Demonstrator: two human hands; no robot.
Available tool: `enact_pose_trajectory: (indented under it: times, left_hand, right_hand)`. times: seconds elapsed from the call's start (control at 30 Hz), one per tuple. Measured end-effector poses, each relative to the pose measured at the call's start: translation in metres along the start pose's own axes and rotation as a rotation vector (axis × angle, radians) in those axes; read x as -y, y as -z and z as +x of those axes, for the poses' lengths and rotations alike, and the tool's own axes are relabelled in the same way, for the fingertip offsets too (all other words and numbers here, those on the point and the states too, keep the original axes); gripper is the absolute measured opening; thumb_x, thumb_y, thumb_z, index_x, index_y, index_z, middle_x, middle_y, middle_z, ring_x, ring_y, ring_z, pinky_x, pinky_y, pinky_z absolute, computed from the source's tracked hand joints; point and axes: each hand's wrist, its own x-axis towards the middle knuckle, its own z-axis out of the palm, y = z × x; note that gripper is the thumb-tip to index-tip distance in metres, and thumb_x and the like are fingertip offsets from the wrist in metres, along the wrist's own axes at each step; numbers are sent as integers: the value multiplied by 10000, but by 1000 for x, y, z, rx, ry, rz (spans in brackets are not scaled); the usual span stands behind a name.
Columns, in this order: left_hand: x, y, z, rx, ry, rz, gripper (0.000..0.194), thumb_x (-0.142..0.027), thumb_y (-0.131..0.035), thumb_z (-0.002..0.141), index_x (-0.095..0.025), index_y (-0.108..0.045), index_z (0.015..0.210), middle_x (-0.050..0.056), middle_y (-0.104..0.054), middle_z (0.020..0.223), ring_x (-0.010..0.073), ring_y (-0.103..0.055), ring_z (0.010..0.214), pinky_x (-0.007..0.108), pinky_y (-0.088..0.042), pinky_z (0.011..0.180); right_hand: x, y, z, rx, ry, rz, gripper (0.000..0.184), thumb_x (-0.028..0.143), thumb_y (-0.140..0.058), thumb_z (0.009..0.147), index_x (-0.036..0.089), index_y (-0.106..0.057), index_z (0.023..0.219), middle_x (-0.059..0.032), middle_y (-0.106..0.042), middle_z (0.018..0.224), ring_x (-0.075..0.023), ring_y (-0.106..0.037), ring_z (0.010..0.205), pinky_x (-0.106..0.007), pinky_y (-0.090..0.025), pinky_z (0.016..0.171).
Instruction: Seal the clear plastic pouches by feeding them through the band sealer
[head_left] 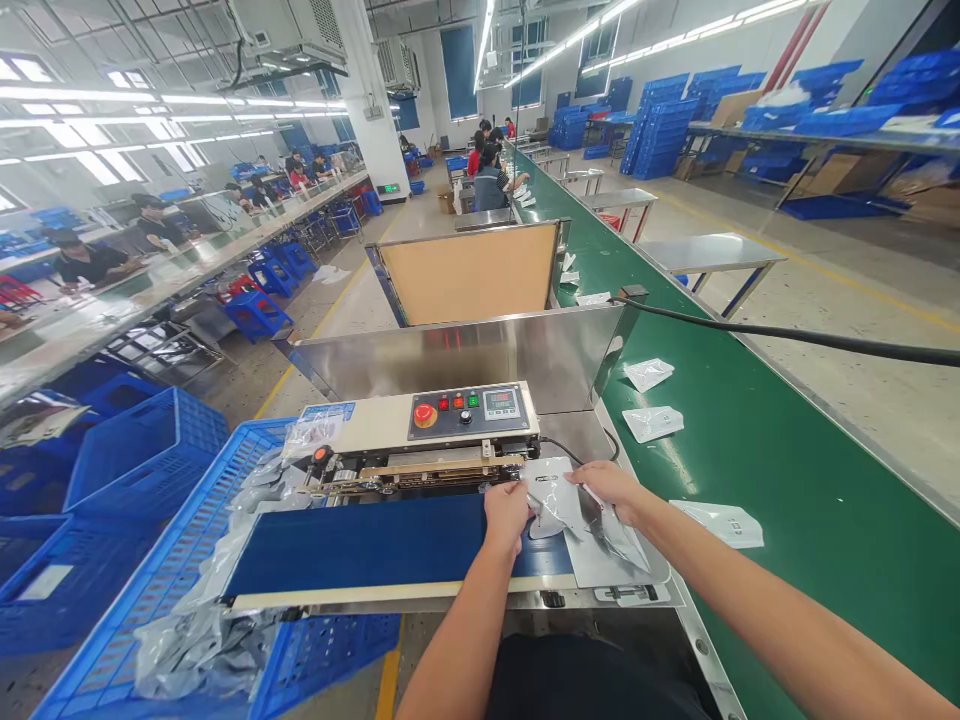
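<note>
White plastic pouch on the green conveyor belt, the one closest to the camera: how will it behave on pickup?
The white plastic pouch is probably floppy; similar-looking pouches in the blue plastic crate lie crumpled. Likely light, as it looks thin. It may slide if pushed, since the green conveyor belt looks smooth.

Open above blue belt (360, 545); control box (420, 415) behind.

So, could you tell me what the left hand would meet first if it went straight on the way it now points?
Beyond the pouch it pinches, the left hand would probably meet the brass-coloured rails below the control panel, though depth is unclear.
</note>
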Motion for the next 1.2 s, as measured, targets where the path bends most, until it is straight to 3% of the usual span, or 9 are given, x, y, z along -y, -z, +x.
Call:
enact_pose_trajectory:
  times: [0.23, 0.4, 0.47, 0.57, 0.63, 0.77, 0.9, 1.07, 1.2]
  left_hand:
    - [-16, 65, 5, -106, -83, 17, 448, -543, -878, 690, -112, -828, 802, 112, -776, 759, 247, -731, 720, 371, -607, 722]
    - [-10, 108, -35, -417, -286, 90, 482, -592, -797, 859, -165, -826, 1080, 162, -832, 1028, 320, -796, 984, 453, -638, 910]
    - [-3, 100, -63, -314, -398, 178, 518, -624, -772, 887, -172, -825, 1135, 180, -830, 1096, 341, -792, 1040, 475, -639, 945]
    - [-1, 63, -98, 187, -527, 282, 626, -577, -881, 807, -201, -804, 1302, 187, -783, 1318, 380, -738, 1209, 500, -609, 1046]
    - [-7, 40, -106, 345, -551, 278, 668, -566, -834, 872, -224, -737, 1438, 161, -732, 1434, 374, -675, 1316, 508, -532, 1154]
    - [-16, 25, -96, 333, -381, 111, 634, -701, -597, 1006, -152, -803, 1248, 134, -812, 1099, 296, -726, 991, 393, -583, 922]
    - [-9, 27, -79, 298, -286, 116, 756, -870, -606, 892, -135, -757, 796, 39, -634, 669, 159, -489, 619, 269, -396, 591]
    - [6, 20, -73, 142, -391, 273, 697, -791, -614, 931, -157, -680, 648, 6, -506, 617, 150, -404, 626, 273, -312, 586]
    - [11, 12, -67, 172, -377, 308, 569, -662, -663, 926, -178, -659, 625, 8, -520, 624, 159, -407, 640, 271, -309, 586]
  right_hand:
    - [19, -28, -17, 49, 25, -18, 450, 618, -854, 703, 191, -749, 798, -8, -666, 710, -171, -576, 710, -283, -441, 651]
    - [26, -24, -61, 18, 163, 121, 542, 744, -758, 790, 211, -764, 885, -19, -684, 787, -185, -612, 753, -284, -493, 681]
    - [28, -33, -75, -7, 153, 258, 554, 770, -755, 791, 224, -732, 878, -20, -687, 780, -195, -625, 734, -294, -517, 665]
    - [30, -54, -88, -7, 51, 465, 568, 780, -760, 790, 239, -730, 962, -26, -705, 787, -205, -638, 695, -312, -552, 633]
    - [30, -59, -90, -12, 12, 576, 629, 795, -741, 798, 249, -750, 1110, -54, -758, 905, -226, -683, 749, -335, -592, 664]
    - [15, -39, -84, 38, 177, 503, 705, 748, -843, 739, 261, -779, 1245, -92, -793, 1165, -271, -730, 1024, -365, -620, 867]
    - [-9, -22, -79, 172, 241, 269, 673, 788, -873, 672, 188, -828, 973, -88, -794, 917, -229, -684, 804, -354, -583, 753]
    - [-26, -27, -76, 87, 265, 274, 751, 898, -785, 671, 183, -776, 901, -79, -759, 830, -238, -672, 775, -344, -560, 712]
    - [-37, -18, -69, 55, 285, 172, 689, 869, -735, 729, 191, -757, 850, -62, -727, 759, -230, -650, 727, -336, -532, 679]
